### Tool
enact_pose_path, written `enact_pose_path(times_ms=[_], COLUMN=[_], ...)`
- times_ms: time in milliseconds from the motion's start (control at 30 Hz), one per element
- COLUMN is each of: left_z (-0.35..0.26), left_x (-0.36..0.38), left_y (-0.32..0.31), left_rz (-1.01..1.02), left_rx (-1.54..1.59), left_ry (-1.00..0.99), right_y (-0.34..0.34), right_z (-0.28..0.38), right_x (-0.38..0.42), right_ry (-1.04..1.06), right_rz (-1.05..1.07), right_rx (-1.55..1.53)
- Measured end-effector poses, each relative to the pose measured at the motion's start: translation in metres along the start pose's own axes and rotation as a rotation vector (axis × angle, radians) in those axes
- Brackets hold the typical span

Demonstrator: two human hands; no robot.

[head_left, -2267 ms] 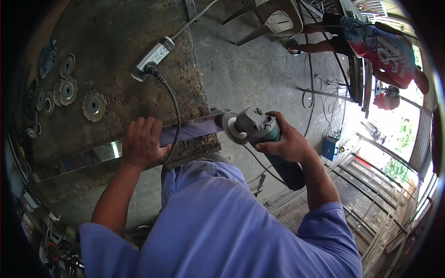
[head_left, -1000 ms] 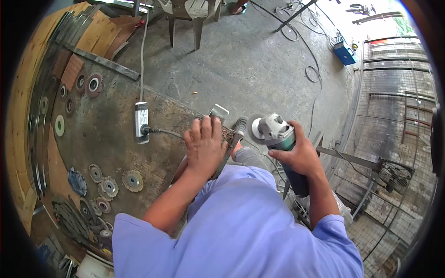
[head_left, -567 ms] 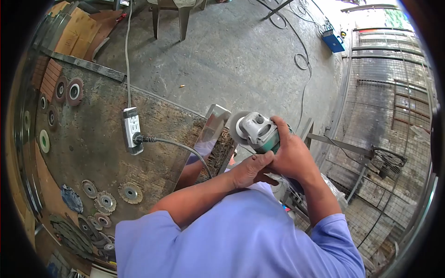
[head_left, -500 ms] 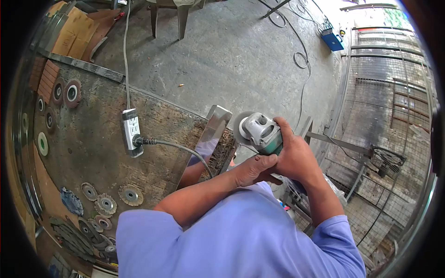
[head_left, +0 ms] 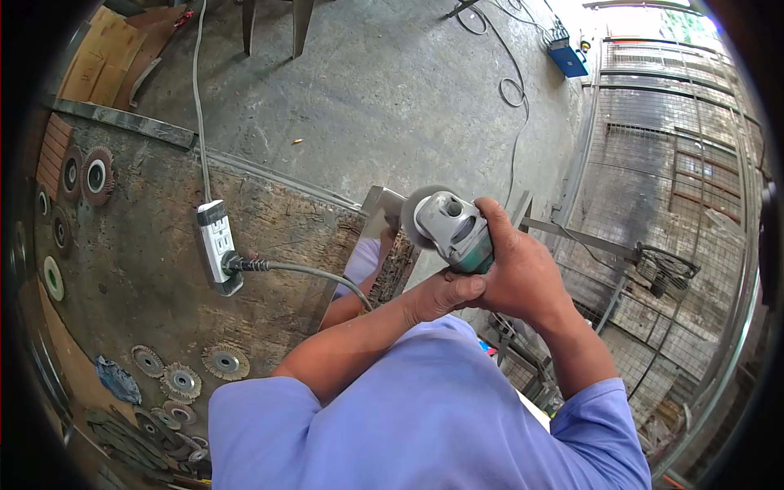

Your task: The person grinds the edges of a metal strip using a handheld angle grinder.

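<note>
Fingers (head_left: 495, 216) of the right hand (head_left: 524, 273) grip the grinder (head_left: 451, 225), the left hand (head_left: 445, 297) apparently clasping it.

We can read no words, brands, numbers or signs here. On the blue box (head_left: 567, 59), we see a small pale mark, too tiny for us to make out. On the power strip (head_left: 216, 245), we pick out socket slots but no lettering, and on the grinder (head_left: 447, 219) and the cardboard (head_left: 91, 61) we find nothing legible.
</note>
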State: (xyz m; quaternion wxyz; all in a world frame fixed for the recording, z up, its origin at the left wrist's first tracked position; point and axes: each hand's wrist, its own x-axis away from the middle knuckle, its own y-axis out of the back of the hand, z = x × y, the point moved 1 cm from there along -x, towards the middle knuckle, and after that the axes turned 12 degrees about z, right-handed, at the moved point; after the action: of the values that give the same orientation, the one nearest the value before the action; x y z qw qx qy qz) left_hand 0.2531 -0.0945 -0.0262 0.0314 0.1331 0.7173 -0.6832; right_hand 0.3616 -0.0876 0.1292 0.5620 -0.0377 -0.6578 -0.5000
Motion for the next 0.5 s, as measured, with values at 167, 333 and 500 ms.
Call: enact_pose_path(times_ms=[167,333,500], left_z=[-0.007,-0.014,-0.02], left_x=[0.001,0.006,0.005], left_y=[-0.003,0.001,-0.002], left_rz=[-0.004,-0.028,-0.043], left_rx=[0.049,0.064,0.004], left_ry=[-0.056,-0.097,-0.151], right_y=[0.008,0.013,0.018], right_z=[0.012,0.023,0.03], right_x=[-0.006,-0.017,-0.019], right_ry=[-0.011,0.042,0.005], right_rz=[0.025,0.015,0.059], right_rx=[0.053,0.101,0.127])
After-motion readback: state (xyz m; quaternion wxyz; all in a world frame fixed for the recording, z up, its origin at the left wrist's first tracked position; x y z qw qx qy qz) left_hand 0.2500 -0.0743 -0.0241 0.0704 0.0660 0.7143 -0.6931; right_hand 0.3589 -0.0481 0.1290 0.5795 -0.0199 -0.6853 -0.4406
